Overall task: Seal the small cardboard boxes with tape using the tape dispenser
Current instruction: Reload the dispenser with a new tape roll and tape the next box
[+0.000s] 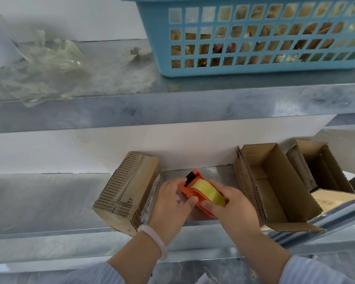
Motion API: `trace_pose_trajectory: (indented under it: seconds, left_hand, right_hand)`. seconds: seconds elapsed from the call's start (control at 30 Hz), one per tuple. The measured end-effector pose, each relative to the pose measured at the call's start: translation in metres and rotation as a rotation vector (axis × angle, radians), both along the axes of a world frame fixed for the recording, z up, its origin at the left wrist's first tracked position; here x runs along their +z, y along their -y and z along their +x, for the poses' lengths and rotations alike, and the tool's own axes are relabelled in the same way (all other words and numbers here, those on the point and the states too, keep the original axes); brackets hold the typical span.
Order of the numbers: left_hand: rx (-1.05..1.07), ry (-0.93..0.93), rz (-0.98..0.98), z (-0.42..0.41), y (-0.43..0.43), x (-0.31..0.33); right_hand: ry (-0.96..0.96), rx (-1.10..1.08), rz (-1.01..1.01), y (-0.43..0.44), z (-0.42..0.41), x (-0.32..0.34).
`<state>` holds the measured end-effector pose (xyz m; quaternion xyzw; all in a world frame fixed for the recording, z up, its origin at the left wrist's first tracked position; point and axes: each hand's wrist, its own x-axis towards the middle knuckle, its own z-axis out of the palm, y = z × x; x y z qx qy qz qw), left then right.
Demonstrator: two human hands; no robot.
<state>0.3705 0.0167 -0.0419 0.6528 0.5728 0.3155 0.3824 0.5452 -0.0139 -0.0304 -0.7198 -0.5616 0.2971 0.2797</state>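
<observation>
Grips orange plastic tape dispenser [201, 191] with curled fingers of left hand [172, 203] and right hand [232, 206], between closed brown cardboard box [129, 189] and open brown cardboard box [275, 185].

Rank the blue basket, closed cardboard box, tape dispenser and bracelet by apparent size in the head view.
1. blue basket, largest even though the frame crops it.
2. closed cardboard box.
3. tape dispenser, partly covered by the left hand and right hand.
4. bracelet, smallest.
</observation>
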Motion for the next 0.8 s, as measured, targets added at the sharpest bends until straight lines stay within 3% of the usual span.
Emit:
trace_pose_trajectory:
  seconds: [0.13,0.27,0.6,0.8]
  left_hand:
    - [0.009,0.232,-0.258,0.011,0.007,-0.015]
    - [-0.065,0.122,-0.259,0.017,0.005,-0.023]
    - [-0.133,0.071,-0.144,0.023,0.004,-0.025]
    - [-0.088,0.161,-0.230,0.016,-0.005,-0.026]
  right_hand:
    - [-0.336,-0.102,-0.076,-0.001,-0.002,-0.012]
    - [-0.636,-0.116,-0.118,-0.001,-0.004,-0.017]
    - [-0.430,-0.116,-0.190,-0.008,-0.007,-0.019]
    - [-0.293,-0.086,-0.170,-0.014,-0.001,-0.022]
